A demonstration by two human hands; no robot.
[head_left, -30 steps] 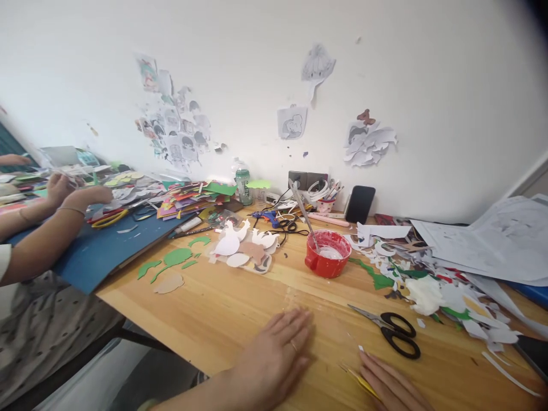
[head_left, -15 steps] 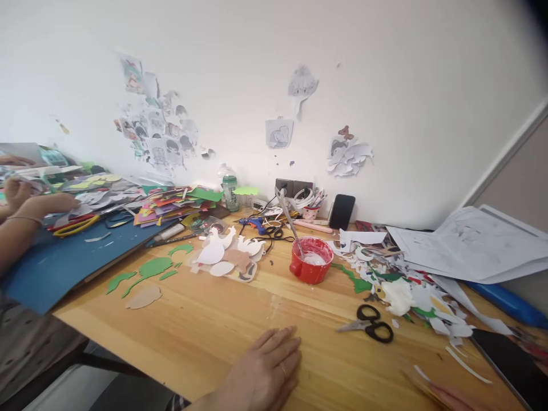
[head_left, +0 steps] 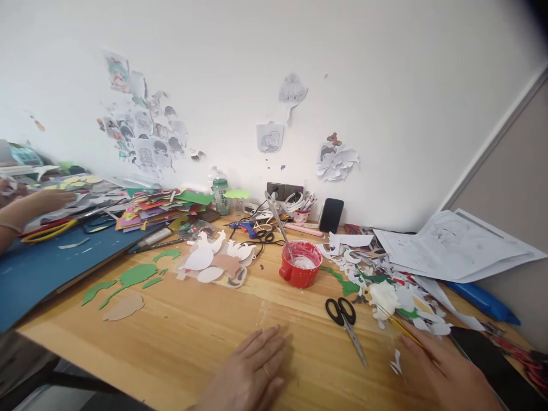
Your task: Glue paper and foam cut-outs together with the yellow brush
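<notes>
My left hand (head_left: 252,368) lies palm down on the wooden table, fingers stretched out, a ring on one of them. My right hand (head_left: 454,365) is closed on a thin yellow stick-like tool (head_left: 406,332) whose tip points toward a white paste-like lump (head_left: 384,299) on the paper scraps. Its exact kind is too small to tell. Between my hands lie black-handled scissors (head_left: 347,328), blades toward me. Small white paper bits (head_left: 397,363) lie left of my right hand. Farther back stands a red cup (head_left: 300,274) with white residue and a metal-handled utensil (head_left: 280,225) in it.
White cutouts (head_left: 209,257), green cutouts (head_left: 139,275) and a tan piece (head_left: 124,307) lie left. Behind are stacked coloured paper (head_left: 166,208), a bottle (head_left: 221,197) and a phone (head_left: 331,215). Another person's hand (head_left: 49,200) is above a blue board (head_left: 25,285).
The scissors have turned, blades now pointing toward me instead of left. My right hand has come into fuller view, reaching forward with the yellow tool. The whole view has shifted slightly right.
</notes>
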